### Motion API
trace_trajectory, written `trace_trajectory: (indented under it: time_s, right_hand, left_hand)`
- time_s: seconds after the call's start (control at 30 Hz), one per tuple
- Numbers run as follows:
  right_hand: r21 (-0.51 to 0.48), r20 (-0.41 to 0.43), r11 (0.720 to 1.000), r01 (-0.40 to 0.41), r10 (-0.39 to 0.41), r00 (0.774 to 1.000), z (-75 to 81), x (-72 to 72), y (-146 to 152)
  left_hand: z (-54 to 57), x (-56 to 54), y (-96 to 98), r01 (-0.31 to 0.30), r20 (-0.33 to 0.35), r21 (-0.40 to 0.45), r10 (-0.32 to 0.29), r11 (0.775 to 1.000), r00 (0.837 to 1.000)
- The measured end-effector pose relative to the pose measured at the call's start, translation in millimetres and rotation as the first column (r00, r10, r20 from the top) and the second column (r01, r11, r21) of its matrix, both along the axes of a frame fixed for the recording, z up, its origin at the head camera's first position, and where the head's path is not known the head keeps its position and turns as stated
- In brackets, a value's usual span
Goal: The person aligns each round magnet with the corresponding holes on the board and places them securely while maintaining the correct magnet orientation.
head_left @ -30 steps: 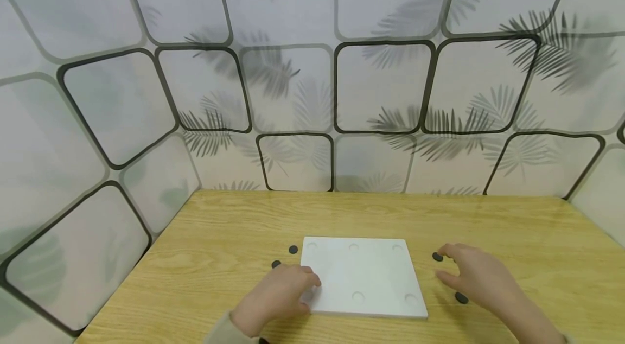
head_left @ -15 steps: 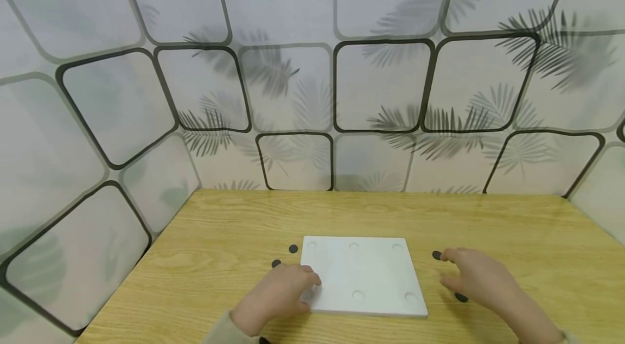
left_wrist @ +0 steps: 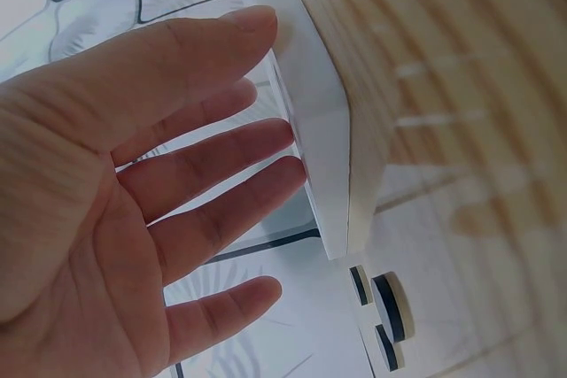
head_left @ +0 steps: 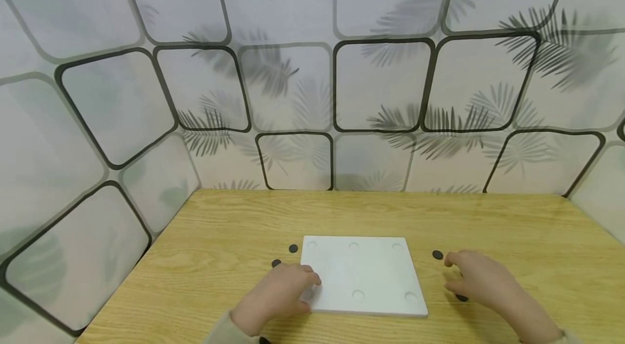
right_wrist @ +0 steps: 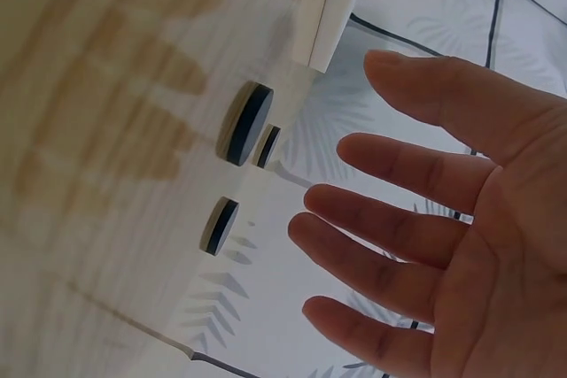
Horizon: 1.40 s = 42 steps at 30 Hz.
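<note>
A white rectangular board [head_left: 363,273] with several shallow round recesses lies flat on the table. At its left front corner, my left hand [head_left: 280,292] rests with fingertips against the board and thumb by its front edge; the fingers [left_wrist: 221,219] look nearly straight in the left wrist view. To the right of the board, my right hand [head_left: 488,281] hovers above the table, fingers [right_wrist: 381,227] spread and loosely bent, holding nothing. Close to it lie a black disc [head_left: 437,254] and another disc [head_left: 461,298] partly hidden by the hand. The right wrist view reveals a third disc [right_wrist: 220,226].
Left of the board are a black disc [head_left: 293,248] and a second one [head_left: 276,263] beside the left hand; the left wrist view includes a third disc [left_wrist: 385,347]. The wooden table [head_left: 234,219] meets a leaf-patterned curtain [head_left: 381,89] at the back.
My right hand has drifted slightly to the right, uncovering the far right disc and covering more of the nearer one. The left hand and the board have stayed in place.
</note>
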State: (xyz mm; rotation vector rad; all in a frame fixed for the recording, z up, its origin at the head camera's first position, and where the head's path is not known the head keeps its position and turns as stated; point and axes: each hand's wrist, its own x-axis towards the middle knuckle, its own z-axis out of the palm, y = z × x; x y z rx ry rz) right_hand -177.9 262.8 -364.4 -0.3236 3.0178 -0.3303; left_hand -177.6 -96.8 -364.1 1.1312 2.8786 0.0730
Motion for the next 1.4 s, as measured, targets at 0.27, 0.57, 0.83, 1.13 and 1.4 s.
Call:
trace_trajectory:
  time_s: [0.27,0.57,0.83,1.13,1.4]
  right_hand:
    - [-0.028,0.046,1.000,0.011,-0.009,0.999,0.0,-0.9,1.5]
    - [-0.056,0.072,0.998,0.020,-0.016,0.997,1.4,0.6,1.1]
    - [-0.043,0.056,0.999,-0.026,0.028,0.998,6.5,4.1,4.0]
    - [0.021,0.048,0.999,-0.045,0.044,0.998,0.2,3.5,8.2]
    - [0.110,0.007,0.990,-0.093,0.093,0.996,-7.4,2.5,10.8]
  left_hand:
    - [0.0,0.0,0.3,-0.003,0.008,0.000,0.003,1.000,1.000]
    - [0.5,0.5,0.7,-0.016,0.023,0.006,0.016,1.000,1.000]
    - [1.6,0.8,0.9,-0.003,0.017,-0.002,0.003,1.000,1.000]
    - [0.9,-0.4,0.3,-0.008,0.018,-0.010,0.008,1.000,1.000]
    - [2.8,0.4,0.3,-0.018,0.044,0.000,0.018,1.000,0.999]
